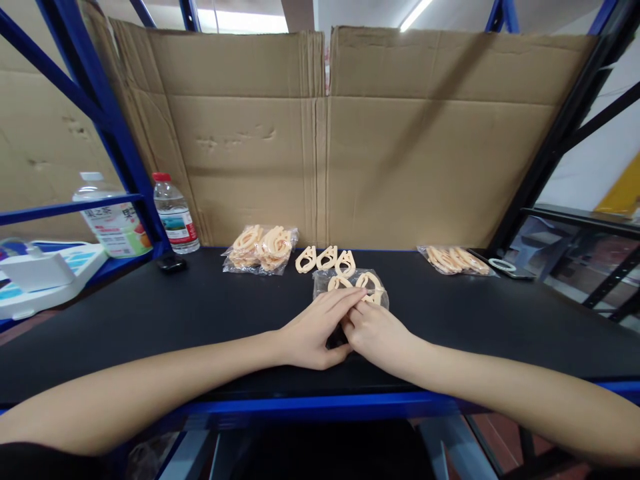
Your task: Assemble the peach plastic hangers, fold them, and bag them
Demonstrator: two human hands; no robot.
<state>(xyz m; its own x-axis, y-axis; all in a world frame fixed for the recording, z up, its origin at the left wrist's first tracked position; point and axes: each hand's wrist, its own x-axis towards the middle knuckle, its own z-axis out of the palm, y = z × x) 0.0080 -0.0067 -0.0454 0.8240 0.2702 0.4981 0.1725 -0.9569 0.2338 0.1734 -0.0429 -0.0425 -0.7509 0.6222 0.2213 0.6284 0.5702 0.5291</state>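
A small clear plastic bag [350,283] with cream plastic clips inside lies on the black tabletop [150,320]. My left hand [315,330] and my right hand [377,333] meet at its near edge, fingers pressed together on the bag's opening. Three loose cream clips [326,259] lie in a row just behind the bag.
A filled bag of clips [261,248] lies at the back left and another [454,260] at the back right. Two water bottles [173,213] stand by the blue rack post [115,127]. A black object [171,264] and a white ring [501,265] lie nearby. Cardboard [320,133] walls the back.
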